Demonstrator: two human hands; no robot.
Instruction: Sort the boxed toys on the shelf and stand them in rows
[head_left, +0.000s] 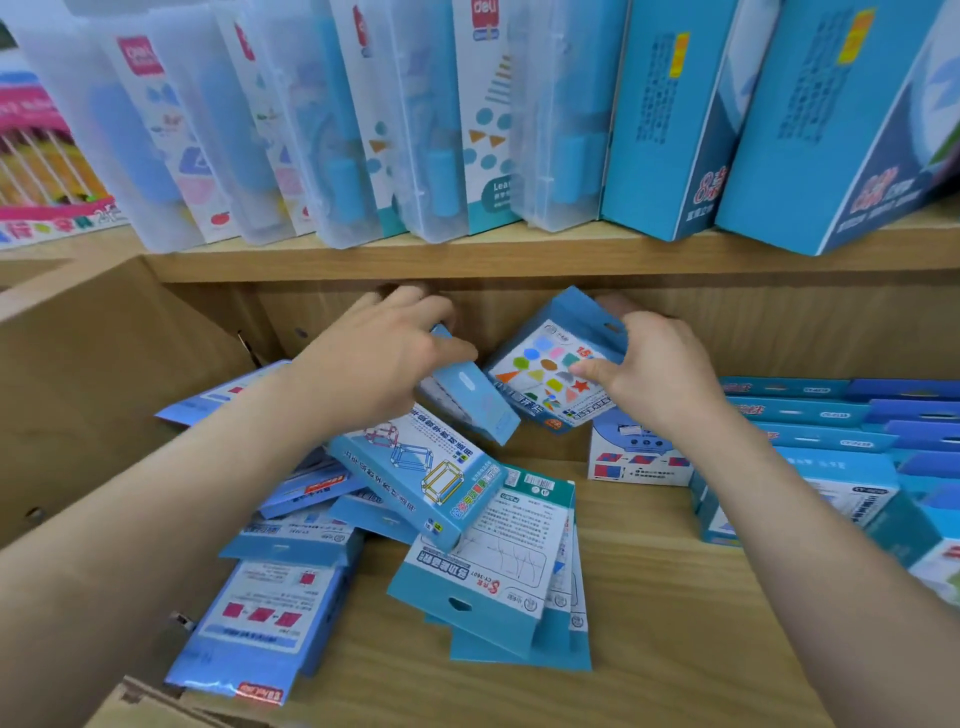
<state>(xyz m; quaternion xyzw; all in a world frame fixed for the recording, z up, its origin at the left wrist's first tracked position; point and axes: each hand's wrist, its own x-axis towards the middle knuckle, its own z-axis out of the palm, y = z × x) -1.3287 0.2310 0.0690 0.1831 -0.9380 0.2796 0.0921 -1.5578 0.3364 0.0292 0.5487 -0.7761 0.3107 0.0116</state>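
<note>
Both my hands reach deep into the lower wooden shelf (649, 597). My left hand (384, 358) grips a narrow light-blue box (478, 400) from above, tilted. My right hand (660, 374) holds a blue box with coloured shapes (550, 379) by its right edge, lifted and leaning. Below them lies a loose heap: a box printed with frame drawings (421, 473), a flat stack of white-and-teal boxes (498, 566) and blue boxes with red squares (260, 618). A white box with red and blue squares (639, 457) stands at the back.
Rows of blue boxes (810, 415) stand packed at the right of the lower shelf. The upper shelf (467, 254) carries clear plastic cases (332, 130) and tall blue cartons (665, 119). A brown cardboard box flap (104, 374) rises at the left.
</note>
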